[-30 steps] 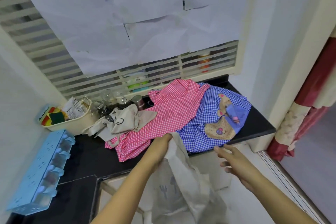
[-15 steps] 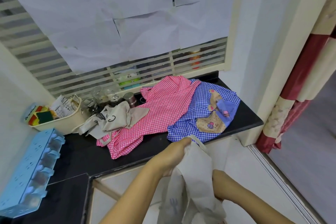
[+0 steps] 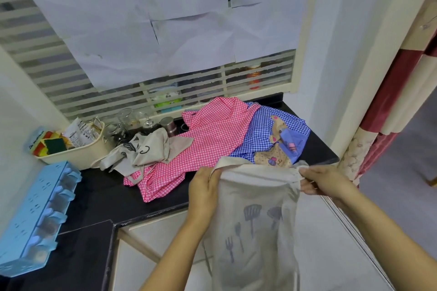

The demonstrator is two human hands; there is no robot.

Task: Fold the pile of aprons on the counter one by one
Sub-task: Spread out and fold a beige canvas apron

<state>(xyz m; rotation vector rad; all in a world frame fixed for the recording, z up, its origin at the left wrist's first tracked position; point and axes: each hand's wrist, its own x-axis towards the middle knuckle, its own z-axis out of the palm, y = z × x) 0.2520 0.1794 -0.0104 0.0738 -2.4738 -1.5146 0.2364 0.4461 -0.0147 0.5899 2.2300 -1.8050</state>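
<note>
A beige apron (image 3: 255,215) printed with grey kitchen utensils hangs in front of the counter edge, stretched between both hands. My left hand (image 3: 203,186) grips its top left corner and my right hand (image 3: 324,181) pinches its top right corner. On the black counter (image 3: 99,194) lie a pink checked apron (image 3: 201,146), a blue checked apron (image 3: 267,134) with a bear patch, and a crumpled beige apron (image 3: 144,149) to the left of them.
A cream basket (image 3: 78,153) with sponges and packets stands at the counter's left. Glass jars (image 3: 132,123) and a small metal cup (image 3: 169,125) line the window sill. A blue rack (image 3: 33,217) hangs at the left wall. A red and cream curtain (image 3: 387,106) hangs right.
My right hand rose from lower down the beige apron to its top right corner. The apron is now spread wide between both hands, with the utensil print showing.
</note>
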